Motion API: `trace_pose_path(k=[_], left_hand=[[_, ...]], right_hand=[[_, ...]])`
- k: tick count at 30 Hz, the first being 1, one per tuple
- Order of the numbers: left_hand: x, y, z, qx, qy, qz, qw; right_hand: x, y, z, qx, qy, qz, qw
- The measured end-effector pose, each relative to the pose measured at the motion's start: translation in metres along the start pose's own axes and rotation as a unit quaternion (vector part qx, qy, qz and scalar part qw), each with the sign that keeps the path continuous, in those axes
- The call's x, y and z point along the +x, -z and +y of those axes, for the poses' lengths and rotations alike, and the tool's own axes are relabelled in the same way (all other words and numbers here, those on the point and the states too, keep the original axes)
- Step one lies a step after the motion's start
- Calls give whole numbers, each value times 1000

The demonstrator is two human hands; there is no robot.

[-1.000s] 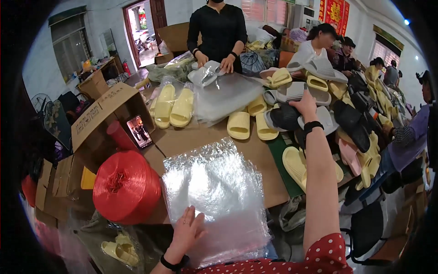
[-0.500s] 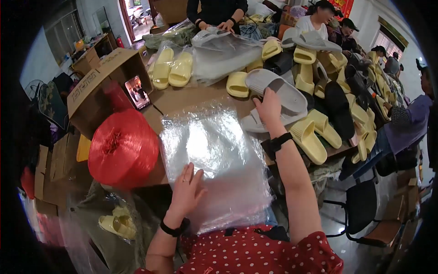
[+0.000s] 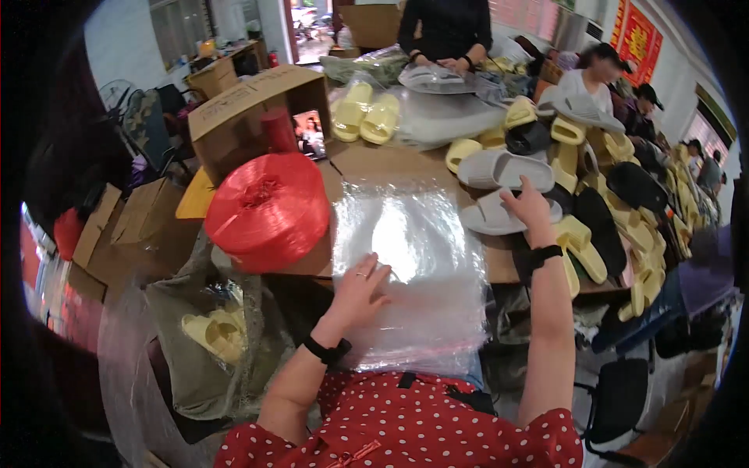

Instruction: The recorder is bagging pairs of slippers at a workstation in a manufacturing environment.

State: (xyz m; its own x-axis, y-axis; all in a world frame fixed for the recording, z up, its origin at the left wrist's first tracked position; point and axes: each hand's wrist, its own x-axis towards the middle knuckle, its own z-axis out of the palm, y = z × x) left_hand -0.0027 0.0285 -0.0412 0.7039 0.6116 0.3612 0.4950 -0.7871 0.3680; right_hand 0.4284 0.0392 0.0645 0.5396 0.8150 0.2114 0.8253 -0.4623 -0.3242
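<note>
My left hand (image 3: pixel 360 293) lies open on a stack of clear plastic bags (image 3: pixel 398 234) at the front of the table, fingers stretched over the shiny film. Over to the right, my right hand (image 3: pixel 530 209) is at the adjoining edges of two grey slippers, fingertips at the upper grey slipper (image 3: pixel 485 168) and thumb by the lower grey slipper (image 3: pixel 491 218). Its fingers look closed on those edges, though the hand partly hides the contact. Both slippers lie side by side, just right of the bags.
A big red twine roll (image 3: pixel 269 210) stands left of the bags, before an open cardboard box (image 3: pixel 250 97) and a lit phone (image 3: pixel 309 134). Yellow, black and grey slippers (image 3: pixel 597 210) pile up at right. Across the table, a person's hands (image 3: pixel 446 64) hold bagged grey slippers (image 3: pixel 438 79).
The view has swung left. The upper grey slipper, earlier tilted across the lower one, now lies flatter beside it. My left hand stays on the bags. Across the table, the bagged slippers have come into sight.
</note>
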Motion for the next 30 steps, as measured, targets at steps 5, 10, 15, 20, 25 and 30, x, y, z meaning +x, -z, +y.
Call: trace_pose_path(k=[5, 10, 15, 20, 25, 30], left_hand=[[5, 3, 7, 6, -2, 3, 1000], [4, 4, 6, 3, 1, -4, 1000], [1, 4, 5, 2, 7, 3, 1000], [5, 6, 10, -8, -5, 5, 1000], [1, 1, 1, 2, -7, 17, 1000], [1, -1, -1, 3, -7, 20, 1000]], right_hand=[[33, -39, 12, 63, 69, -1, 996], [50, -48, 11, 135, 54, -18, 989], [46, -36, 9, 177, 32, 11, 984], [32, 21, 9, 320, 23, 148, 935], [-32, 77, -57, 634, 39, 3, 772], [-110, 70, -131, 658, 43, -71, 749]])
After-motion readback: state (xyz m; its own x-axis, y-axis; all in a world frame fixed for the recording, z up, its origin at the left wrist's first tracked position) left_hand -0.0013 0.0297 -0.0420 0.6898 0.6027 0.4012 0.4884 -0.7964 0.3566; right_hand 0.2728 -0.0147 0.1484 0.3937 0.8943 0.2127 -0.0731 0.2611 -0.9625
